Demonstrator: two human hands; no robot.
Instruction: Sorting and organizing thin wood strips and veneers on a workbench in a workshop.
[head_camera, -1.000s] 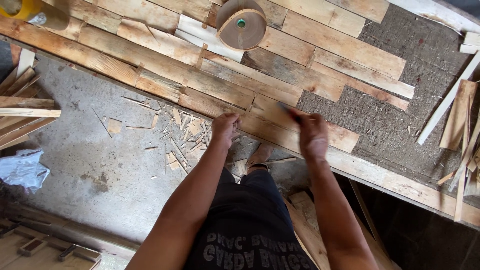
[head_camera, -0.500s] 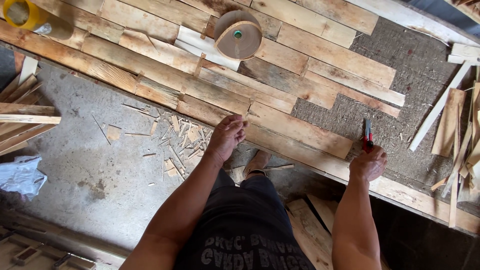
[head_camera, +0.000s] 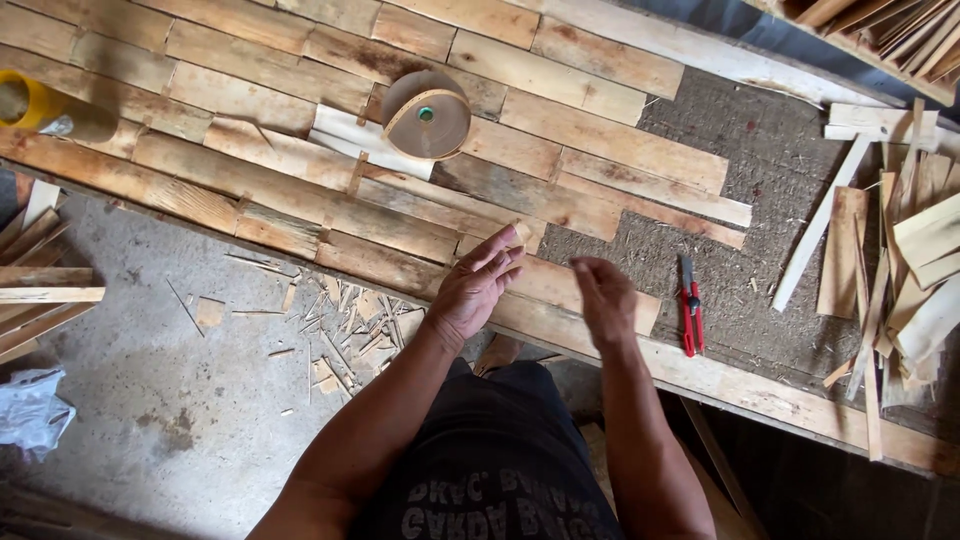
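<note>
Both hands over the near edge of the plank table, red cutter lying off to the right.

My left hand (head_camera: 478, 288) reaches in palm-down, forearm angled up from lower left; its fingers (head_camera: 502, 252) lie nearly straight and close together, tips at a small pale wood chip (head_camera: 520, 233) — whether they pinch it I cannot tell. My right hand (head_camera: 603, 297) hovers just beside it, wrist bent, fingers loosely curled and holding nothing. The red-handled utility knife (head_camera: 689, 305) lies on the rough grey fibre board (head_camera: 790, 190), near my right hand but apart. The table is patchworked from weathered brown wooden planks (head_camera: 300, 160); a roll of brown edging tape (head_camera: 427, 113) stands on them. Grey concrete floor (head_camera: 130, 350) below left, littered with pale wood splinters (head_camera: 345, 320); loose wooden slats (head_camera: 920, 260) piled at right.
</note>
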